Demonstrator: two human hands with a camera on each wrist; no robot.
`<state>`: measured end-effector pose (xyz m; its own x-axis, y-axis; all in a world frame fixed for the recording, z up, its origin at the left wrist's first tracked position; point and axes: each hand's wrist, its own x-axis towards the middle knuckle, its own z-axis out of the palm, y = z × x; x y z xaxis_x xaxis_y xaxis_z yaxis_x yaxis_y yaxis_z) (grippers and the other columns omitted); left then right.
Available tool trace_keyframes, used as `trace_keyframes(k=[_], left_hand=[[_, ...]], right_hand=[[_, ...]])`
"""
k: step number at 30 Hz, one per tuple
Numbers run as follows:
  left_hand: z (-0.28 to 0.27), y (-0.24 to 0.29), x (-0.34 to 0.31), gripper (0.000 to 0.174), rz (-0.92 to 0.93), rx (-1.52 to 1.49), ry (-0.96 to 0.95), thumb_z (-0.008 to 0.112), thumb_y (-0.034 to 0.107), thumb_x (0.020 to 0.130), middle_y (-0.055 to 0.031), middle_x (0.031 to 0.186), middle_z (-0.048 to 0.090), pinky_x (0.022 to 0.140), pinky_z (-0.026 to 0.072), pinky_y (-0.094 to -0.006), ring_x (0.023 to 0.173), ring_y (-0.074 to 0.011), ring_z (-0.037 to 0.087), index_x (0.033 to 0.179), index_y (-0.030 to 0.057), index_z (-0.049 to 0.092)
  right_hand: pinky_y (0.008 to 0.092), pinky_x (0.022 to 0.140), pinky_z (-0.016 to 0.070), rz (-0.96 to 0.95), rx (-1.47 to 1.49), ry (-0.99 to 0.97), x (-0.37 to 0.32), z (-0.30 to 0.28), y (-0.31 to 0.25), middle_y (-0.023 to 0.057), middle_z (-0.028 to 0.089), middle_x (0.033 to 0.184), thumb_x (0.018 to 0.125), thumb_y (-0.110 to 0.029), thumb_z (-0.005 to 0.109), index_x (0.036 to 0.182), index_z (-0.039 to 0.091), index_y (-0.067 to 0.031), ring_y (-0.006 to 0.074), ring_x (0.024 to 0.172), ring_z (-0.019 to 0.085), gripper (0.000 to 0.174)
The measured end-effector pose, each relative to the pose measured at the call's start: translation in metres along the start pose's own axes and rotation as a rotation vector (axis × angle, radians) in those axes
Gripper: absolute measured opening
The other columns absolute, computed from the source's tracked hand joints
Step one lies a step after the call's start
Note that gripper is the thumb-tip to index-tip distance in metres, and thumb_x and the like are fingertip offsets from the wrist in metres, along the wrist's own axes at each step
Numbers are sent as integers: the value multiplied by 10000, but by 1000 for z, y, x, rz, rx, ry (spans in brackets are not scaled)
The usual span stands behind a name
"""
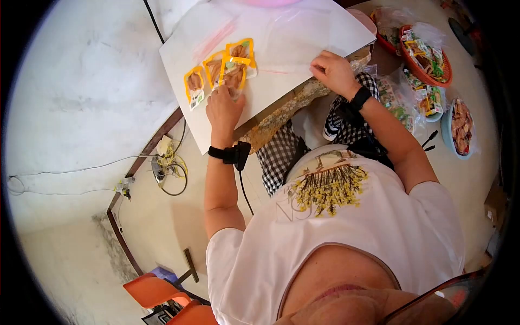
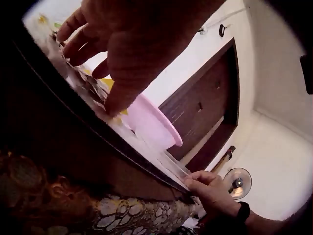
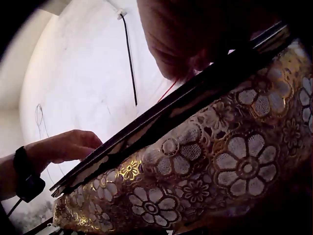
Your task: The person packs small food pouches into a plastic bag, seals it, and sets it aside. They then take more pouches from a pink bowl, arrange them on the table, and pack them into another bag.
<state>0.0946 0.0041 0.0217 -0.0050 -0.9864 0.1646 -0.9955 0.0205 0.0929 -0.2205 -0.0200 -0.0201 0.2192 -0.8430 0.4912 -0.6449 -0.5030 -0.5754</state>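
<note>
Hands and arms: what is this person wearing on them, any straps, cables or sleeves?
Both forearms are bare below short white T-shirt sleeves. At the wrist of the left hand sits a black strap with a boxy black camera unit, and a thin black cable runs down from it. The wrist of the right hand has a plain black band. No gloves show.
</note>
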Motion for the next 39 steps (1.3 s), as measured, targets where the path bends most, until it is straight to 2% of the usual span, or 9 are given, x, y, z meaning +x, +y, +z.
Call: trace_keyframes(k=[2, 5, 13, 19, 22, 31, 34, 37, 39], left_hand=[[2, 5, 4, 372, -59, 14, -110, 649, 252, 818, -208, 937, 640, 690, 502, -468, 855, -368, 629, 1124, 60, 558], [8, 3, 9, 375, -13, 185, -67, 554, 171, 871, -129, 872, 646, 646, 524, -417, 851, -294, 646, 1237, 89, 557], [-15, -13, 12, 257, 366, -98, 553, 639, 50, 799, -92, 847, 626, 631, 509, -377, 760, -274, 615, 1046, 109, 683], [-44, 43, -27, 301, 741, -94, 486, 669, 37, 735, -35, 800, 561, 546, 454, -319, 671, -195, 547, 1035, 63, 664], [-36, 60, -26, 291, 926, -64, 565, 661, 54, 728, -18, 780, 517, 508, 416, -294, 638, -162, 509, 1018, 40, 645], [-21, 87, -8, 211, 940, 111, 474, 632, 116, 726, -27, 781, 519, 547, 441, -307, 694, -173, 550, 928, 58, 612], [-10, 91, 5, 119, 941, 98, 479, 624, 101, 730, -16, 755, 495, 484, 412, -281, 640, -159, 524, 807, 91, 533], [13, 92, 18, 127, 807, 101, 511, 601, 106, 748, -30, 787, 506, 479, 416, -285, 657, -182, 552, 815, 100, 494], [22, 92, 18, 345, 653, 38, 368, 687, 142, 691, -41, 843, 531, 581, 448, -310, 738, -214, 573, 1007, 116, 551]], right_hand=[[400, 624, 469, 5, 21, 28, 0, 2, -1, 96, 559, 744, 801, -160, 639, 765, 615, -54, 310, 695, 576, 114], [403, 626, 469, -7, 13, 29, 0, 1, 0, 97, 555, 739, 810, -158, 630, 764, 617, -55, 313, 700, 576, 113], [415, 654, 469, 25, 23, 37, 6, -3, -3, 103, 560, 782, 826, -159, 607, 804, 611, -56, 320, 739, 574, 105], [414, 667, 472, 18, 4, 41, 18, -13, -8, 108, 567, 794, 829, -159, 600, 799, 608, -53, 328, 752, 575, 111], [385, 630, 464, -17, 22, 52, 21, -18, -16, 104, 572, 774, 825, -125, 625, 818, 620, -34, 304, 716, 578, 91], [355, 595, 448, -120, 203, 6, 17, -21, -41, 108, 559, 775, 813, -62, 641, 858, 635, -25, 284, 677, 562, 59], [348, 592, 436, -144, 268, -59, 12, -20, -45, 104, 538, 755, 808, -55, 646, 855, 630, -21, 275, 670, 546, 60], [348, 599, 434, -144, 294, -97, 5, -12, -39, 100, 534, 745, 803, -50, 648, 845, 626, -16, 267, 679, 546, 58], [347, 600, 433, -107, 299, -120, 1, -12, -37, 97, 537, 744, 799, -49, 649, 837, 629, -16, 265, 676, 547, 54]])
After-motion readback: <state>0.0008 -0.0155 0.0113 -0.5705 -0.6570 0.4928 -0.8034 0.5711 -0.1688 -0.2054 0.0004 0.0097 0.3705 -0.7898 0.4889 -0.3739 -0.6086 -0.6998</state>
